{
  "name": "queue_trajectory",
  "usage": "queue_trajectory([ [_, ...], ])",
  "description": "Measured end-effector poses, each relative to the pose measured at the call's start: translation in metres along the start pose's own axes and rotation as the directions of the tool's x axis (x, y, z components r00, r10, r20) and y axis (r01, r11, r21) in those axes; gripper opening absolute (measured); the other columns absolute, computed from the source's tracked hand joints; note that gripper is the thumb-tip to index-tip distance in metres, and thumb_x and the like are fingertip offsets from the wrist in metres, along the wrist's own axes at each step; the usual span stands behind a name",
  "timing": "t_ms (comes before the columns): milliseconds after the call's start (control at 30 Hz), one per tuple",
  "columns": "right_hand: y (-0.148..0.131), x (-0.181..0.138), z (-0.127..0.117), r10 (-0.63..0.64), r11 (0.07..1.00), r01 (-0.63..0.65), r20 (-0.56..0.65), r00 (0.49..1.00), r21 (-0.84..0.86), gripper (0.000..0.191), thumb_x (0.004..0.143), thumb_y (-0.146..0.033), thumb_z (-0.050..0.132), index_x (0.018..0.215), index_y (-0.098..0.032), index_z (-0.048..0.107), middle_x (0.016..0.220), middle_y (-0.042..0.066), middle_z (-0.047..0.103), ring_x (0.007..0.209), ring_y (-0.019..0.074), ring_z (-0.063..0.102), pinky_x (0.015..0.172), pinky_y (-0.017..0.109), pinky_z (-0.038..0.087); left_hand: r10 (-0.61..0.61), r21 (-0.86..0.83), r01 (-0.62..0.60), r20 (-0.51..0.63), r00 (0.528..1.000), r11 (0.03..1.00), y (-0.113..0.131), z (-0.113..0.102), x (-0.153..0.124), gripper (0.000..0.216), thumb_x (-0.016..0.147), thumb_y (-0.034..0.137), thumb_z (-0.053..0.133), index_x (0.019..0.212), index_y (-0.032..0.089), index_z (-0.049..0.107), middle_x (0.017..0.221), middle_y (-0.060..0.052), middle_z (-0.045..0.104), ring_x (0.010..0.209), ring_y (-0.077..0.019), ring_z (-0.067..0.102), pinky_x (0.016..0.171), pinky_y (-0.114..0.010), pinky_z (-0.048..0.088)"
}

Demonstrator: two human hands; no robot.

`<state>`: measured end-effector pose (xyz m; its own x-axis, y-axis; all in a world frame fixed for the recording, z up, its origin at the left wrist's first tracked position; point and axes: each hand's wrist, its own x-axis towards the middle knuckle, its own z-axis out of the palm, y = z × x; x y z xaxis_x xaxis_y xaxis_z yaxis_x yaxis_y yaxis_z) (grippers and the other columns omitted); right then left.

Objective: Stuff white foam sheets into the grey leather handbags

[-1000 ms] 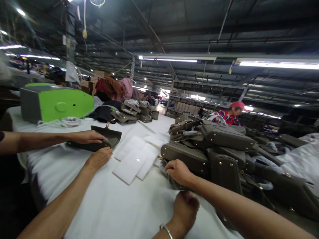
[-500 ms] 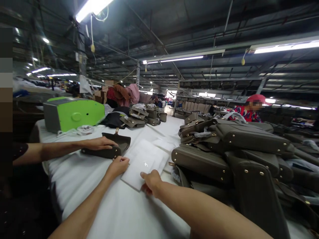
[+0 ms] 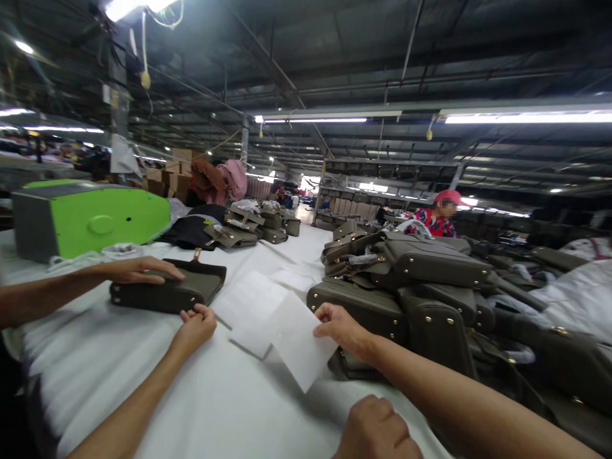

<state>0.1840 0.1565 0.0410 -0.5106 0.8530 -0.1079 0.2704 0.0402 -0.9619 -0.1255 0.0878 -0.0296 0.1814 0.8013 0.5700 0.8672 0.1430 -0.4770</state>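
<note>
I have right hand [image 3: 342,328] pinching white foam sheet [image 3: 297,349] left of olive handbag pile [image 3: 435,264]; light pinch should avoid creases. Left hand [image 3: 380,430] before pile, curled; can't tell if grasping.

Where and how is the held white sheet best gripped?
Probably pinched at its upper-right edge, coming from the right, as the right hand does: the held white sheet is thin and flat, and its left corner overlaps other white sheets in view.
</note>
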Motion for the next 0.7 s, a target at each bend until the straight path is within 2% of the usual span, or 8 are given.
queue_trajectory([
  [33, 0.002, -0.013, -0.017, 0.001, 1.000, -0.001, -0.011, 1.000, -0.010, 0.031, 0.049, -0.011, 0.062, 0.080, -0.014, 0.057, 0.064, -0.004, 0.058, 0.056, 0.0081, 0.050, 0.052, 0.019, 0.035, 0.006, -0.077, -0.008, -0.031, 1.000, 0.997, 0.026, -0.023, 0.003, 0.050, 0.089, 0.016, 0.021, 0.052, 0.017, 0.055, 0.052, 0.001, 0.048, 0.068, -0.0185, 0.067, 0.055, -0.029, 0.053],
  [167, 0.015, -0.070, -0.063, 0.077, 0.997, -0.077, 0.009, 0.997, 0.011, 0.033, 0.050, -0.017, 0.060, 0.082, -0.011, 0.064, 0.068, 0.000, 0.062, 0.058, 0.0099, 0.052, 0.054, 0.021, 0.037, -0.030, -0.376, -0.071, -0.255, 0.967, 0.924, 0.160, -0.119, 0.012, 0.017, 0.089, 0.022, 0.047, 0.086, 0.021, 0.064, 0.082, -0.008, 0.065, 0.086, -0.0206, 0.064, 0.074, -0.036, 0.058],
  [200, 0.018, -0.083, -0.069, 0.089, 0.995, -0.090, 0.017, 0.996, 0.037, 0.031, 0.051, -0.019, 0.060, 0.081, -0.010, 0.065, 0.067, 0.000, 0.062, 0.057, 0.0099, 0.052, 0.054, 0.021, 0.037, -0.248, -0.641, -0.029, -0.338, 0.908, 0.767, 0.188, -0.137, 0.014, 0.011, 0.087, 0.018, 0.054, 0.093, 0.017, 0.063, 0.086, -0.010, 0.065, 0.088, -0.0205, 0.063, 0.080, -0.037, 0.056],
  [267, 0.021, -0.103, -0.078, 0.095, 0.990, -0.095, 0.009, 0.995, 0.099, 0.031, 0.052, -0.022, 0.059, 0.080, -0.009, 0.066, 0.067, 0.001, 0.062, 0.055, 0.0103, 0.052, 0.054, 0.022, 0.037, -0.429, -0.858, -0.110, -0.358, 0.830, 0.502, 0.222, -0.155, 0.018, 0.015, 0.086, 0.014, 0.055, 0.101, 0.016, 0.059, 0.090, -0.008, 0.064, 0.089, -0.0203, 0.061, 0.081, -0.037, 0.055],
  [467, 0.026, -0.136, -0.090, 0.038, 0.998, -0.033, -0.092, 0.995, 0.049, 0.035, 0.057, -0.029, 0.065, 0.087, -0.011, 0.070, 0.077, 0.005, 0.067, 0.065, 0.0140, 0.058, 0.060, 0.023, 0.042, -0.476, -0.989, 0.032, -0.043, 0.878, 0.147, 0.226, -0.141, 0.024, 0.035, 0.084, 0.018, 0.053, 0.120, 0.019, 0.054, 0.112, -0.011, 0.060, 0.108, -0.0265, 0.053, 0.095, -0.047, 0.046],
  [567, 0.036, -0.149, -0.093, -0.042, 0.999, 0.042, 0.019, 0.999, -0.021, 0.045, 0.064, -0.044, 0.069, 0.097, -0.014, 0.071, 0.083, 0.007, 0.068, 0.074, 0.0180, 0.061, 0.064, 0.025, 0.046, -0.347, -0.937, 0.184, 0.285, 0.893, -0.297, 0.223, -0.143, 0.025, 0.060, 0.075, 0.027, 0.066, 0.131, 0.017, 0.044, 0.127, -0.013, 0.055, 0.118, -0.0276, 0.051, 0.101, -0.045, 0.043],
  [633, 0.045, -0.153, -0.097, -0.075, 0.995, 0.080, 0.070, 0.995, -0.065, 0.049, 0.069, -0.052, 0.067, 0.103, -0.017, 0.070, 0.088, 0.008, 0.067, 0.079, 0.0207, 0.062, 0.066, 0.027, 0.048, -0.146, -0.790, 0.262, 0.402, 0.904, -0.554, 0.221, -0.147, 0.027, 0.059, 0.068, 0.033, 0.073, 0.121, 0.015, 0.053, 0.110, -0.010, 0.064, 0.098, -0.0240, 0.060, 0.084, -0.036, 0.050],
  [700, 0.052, -0.152, -0.100, -0.053, 0.992, 0.063, 0.094, 0.994, -0.108, 0.050, 0.071, -0.056, 0.067, 0.104, -0.019, 0.070, 0.092, 0.010, 0.067, 0.082, 0.0228, 0.064, 0.068, 0.029, 0.050, -0.047, -0.754, 0.325, 0.426, 0.904, -0.572, 0.218, -0.150, 0.029, 0.040, 0.064, 0.034, 0.076, 0.097, 0.014, 0.063, 0.081, -0.002, 0.065, 0.072, -0.0170, 0.057, 0.063, -0.028, 0.045],
])
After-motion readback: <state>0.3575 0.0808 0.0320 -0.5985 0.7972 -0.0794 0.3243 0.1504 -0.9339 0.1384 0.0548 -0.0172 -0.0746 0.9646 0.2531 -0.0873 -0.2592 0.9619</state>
